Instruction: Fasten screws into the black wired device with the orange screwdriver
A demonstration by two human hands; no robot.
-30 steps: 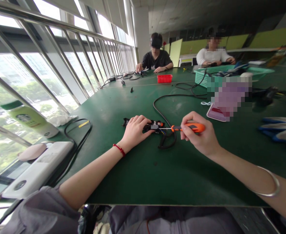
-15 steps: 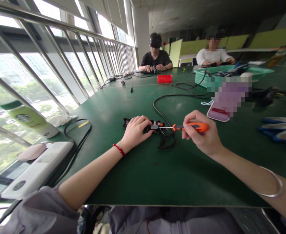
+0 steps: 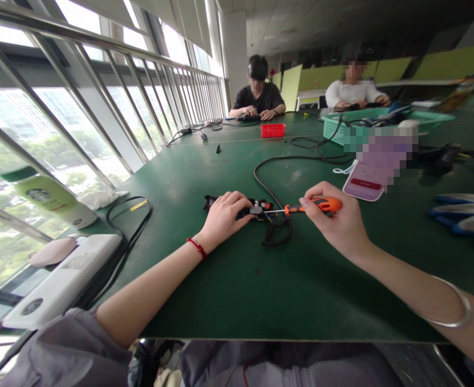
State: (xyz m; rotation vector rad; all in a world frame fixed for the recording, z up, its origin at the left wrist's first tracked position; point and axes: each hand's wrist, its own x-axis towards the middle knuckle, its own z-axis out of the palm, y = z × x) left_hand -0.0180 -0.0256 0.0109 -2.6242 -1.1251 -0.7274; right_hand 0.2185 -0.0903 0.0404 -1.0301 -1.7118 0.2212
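Note:
My left hand is closed over a black corded device lying on the green table. The housing is opened, showing a grey block, an orange-red part and thin coloured wires. In my right hand is a screwdriver with an orange and dark grey handle, held nearly level. Its thin shaft points left, and the tip meets the right side of the grey block; the exact contact is too small to make out. A black cord loops from the device's right end.
A phone and gloves lie to the right. Beyond are a red box and a green basket. A bottle and a white box stand left, beside the railing. Two people sit across the table.
My right hand and the screwdriver have shifted slightly left, and the handle has turned a little in my fingers. My left hand stays on the device. The far person's hands have moved.

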